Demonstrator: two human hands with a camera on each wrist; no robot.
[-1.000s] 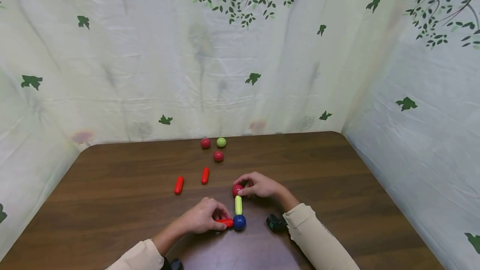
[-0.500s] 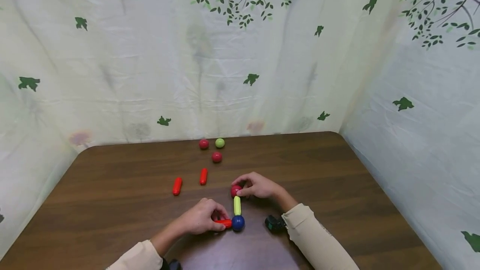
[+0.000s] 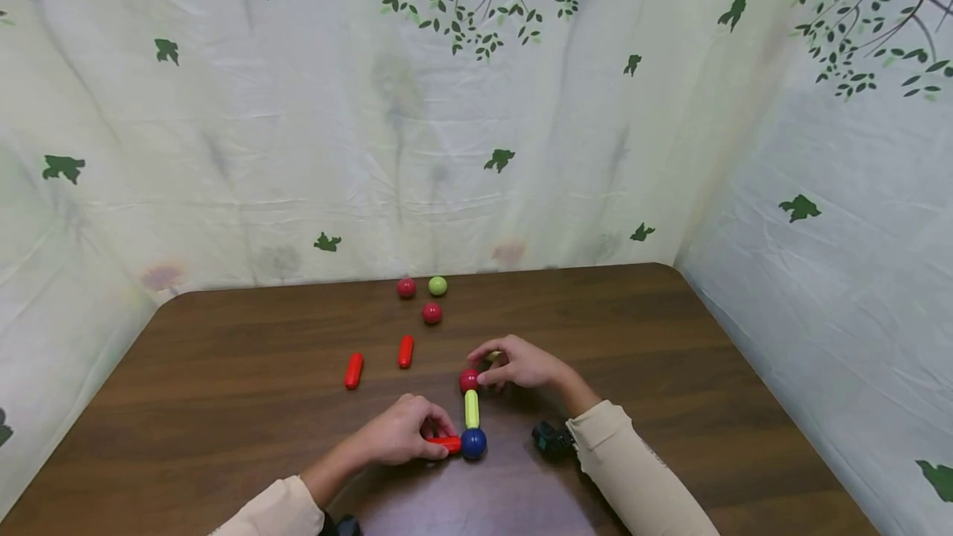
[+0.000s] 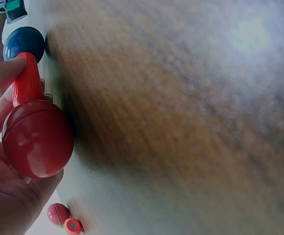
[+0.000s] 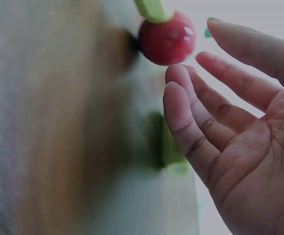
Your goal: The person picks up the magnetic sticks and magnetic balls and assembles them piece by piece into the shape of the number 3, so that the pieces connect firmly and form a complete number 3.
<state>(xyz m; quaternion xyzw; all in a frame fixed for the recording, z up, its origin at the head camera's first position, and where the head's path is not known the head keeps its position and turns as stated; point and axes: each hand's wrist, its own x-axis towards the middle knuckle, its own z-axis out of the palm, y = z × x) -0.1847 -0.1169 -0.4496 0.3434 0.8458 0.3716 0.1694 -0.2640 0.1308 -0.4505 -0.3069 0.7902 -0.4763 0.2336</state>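
My left hand (image 3: 405,430) pinches a red rod (image 3: 447,443) between thumb and fingers. One end of that rod meets a blue ball (image 3: 473,443); at its other end is a red ball (image 4: 38,139), hidden by the hand in the head view. From the blue ball a yellow-green rod (image 3: 472,409) runs away from me to a second red ball (image 3: 469,380). Beside this ball is my right hand (image 3: 524,364), fingers spread and holding nothing. In the right wrist view, its fingertips are just short of the ball, and a separate green rod (image 5: 174,152) lies behind them.
Two red rods, the left one (image 3: 354,370) and the right one (image 3: 405,351), lie on the brown table (image 3: 246,387). Farther back are two red balls, one nearer (image 3: 432,313) and one farther (image 3: 405,288), and a green ball (image 3: 438,285). A printed curtain (image 3: 335,147) hangs behind.
The right hand has loosened its fingers from the far red ball and shifted slightly right, uncovering more of the ball. The left hand keeps its grip on the red rod.
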